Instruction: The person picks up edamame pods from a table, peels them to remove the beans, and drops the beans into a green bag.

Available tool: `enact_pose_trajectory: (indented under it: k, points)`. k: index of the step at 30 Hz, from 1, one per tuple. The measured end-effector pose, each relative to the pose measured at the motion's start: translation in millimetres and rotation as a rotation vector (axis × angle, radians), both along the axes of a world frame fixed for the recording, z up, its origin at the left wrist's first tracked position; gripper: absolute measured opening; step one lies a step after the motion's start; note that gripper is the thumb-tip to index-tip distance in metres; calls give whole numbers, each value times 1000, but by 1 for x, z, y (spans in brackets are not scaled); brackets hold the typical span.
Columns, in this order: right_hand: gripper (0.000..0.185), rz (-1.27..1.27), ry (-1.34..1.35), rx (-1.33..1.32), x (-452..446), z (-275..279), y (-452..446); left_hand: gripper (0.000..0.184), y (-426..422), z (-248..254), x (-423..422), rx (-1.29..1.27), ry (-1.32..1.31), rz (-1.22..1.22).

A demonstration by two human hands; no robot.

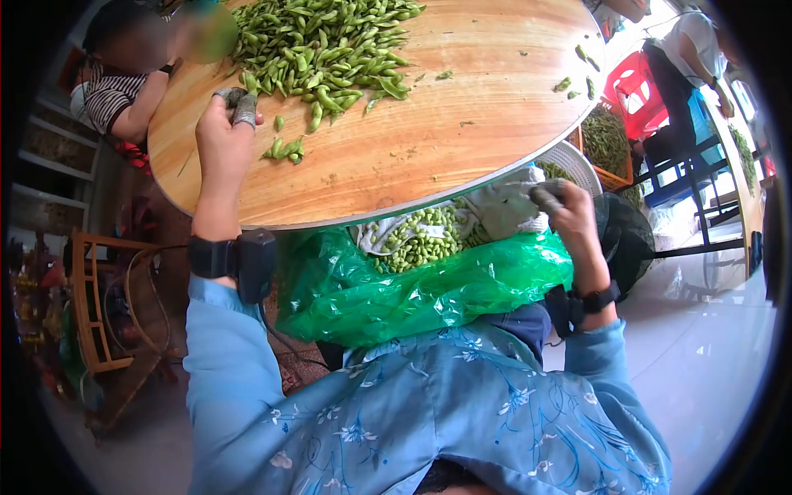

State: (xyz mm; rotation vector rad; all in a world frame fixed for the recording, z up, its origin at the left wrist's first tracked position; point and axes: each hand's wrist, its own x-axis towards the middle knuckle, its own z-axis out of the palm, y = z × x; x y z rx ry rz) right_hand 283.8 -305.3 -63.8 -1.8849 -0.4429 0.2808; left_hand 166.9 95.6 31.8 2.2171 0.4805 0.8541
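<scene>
My left hand (227,128) is over the left part of the round wooden table (470,91), beside a big heap of green soybean pods (322,49). Grey wrapping covers some of its fingertips, and the fingers are curled together; whatever they may hold is hidden. A few loose pods (285,150) lie just right of it. Above my lap, my right hand (571,216) has its grey-wrapped fingers bent together at the edge of a greyish cloth (503,206). Whether it grips the cloth is unclear. Shelled beans (425,243) lie below the table edge, on cloth and a green plastic bag (404,293).
Another person (124,91) sits at the table's far left. On the right are a white basket (573,161), an orange crate of pods (606,144), a red plastic stool (635,91) and another person (689,54). A wooden chair frame (87,305) stands left.
</scene>
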Motion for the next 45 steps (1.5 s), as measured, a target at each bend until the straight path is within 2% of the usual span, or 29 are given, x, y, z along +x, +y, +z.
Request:
enact_pose_trajectory:
  k: [1,3,4,5,7,8,9,11,13,18,21,38,45]
  points:
    - [17,80,-87,-115,0,-1,9,11,-8,3,-2,-2,1,-3]
    - [17,73,-134,-221,0,5,25,9,-36,10,-11,-718,-119,-183]
    - [19,109,-146,-46,9,-16,28,8,-50,11,-15,-900,-128,-241]
    - [19,116,-144,-43,5,-6,33,8,-67,11,-21,-1083,-136,-294]
    - [21,254,85,50,-11,25,42,9,-103,10,-33,-1317,-127,-381]
    - [22,264,291,79,-18,19,40,9,-114,4,-39,-1361,-81,-449]
    - [21,335,409,223,-30,25,42,9,-123,-4,-43,-1403,-35,-519]
    - [22,413,502,309,-50,40,45,9,-144,-11,-47,-1486,7,-543]
    - [23,429,583,408,-63,57,48,10,-157,-16,-50,-1488,67,-557]
    - [22,498,566,562,-74,70,65,15,-173,-19,-51,-1395,118,-511]
    - [21,539,618,612,-73,69,75,10,-173,-18,-51,-1408,140,-545]
    - [18,473,546,606,-80,60,81,8,-175,-17,-55,-1277,168,-486]
    - [14,346,403,624,-86,57,90,6,-176,-18,-53,-1252,176,-477]
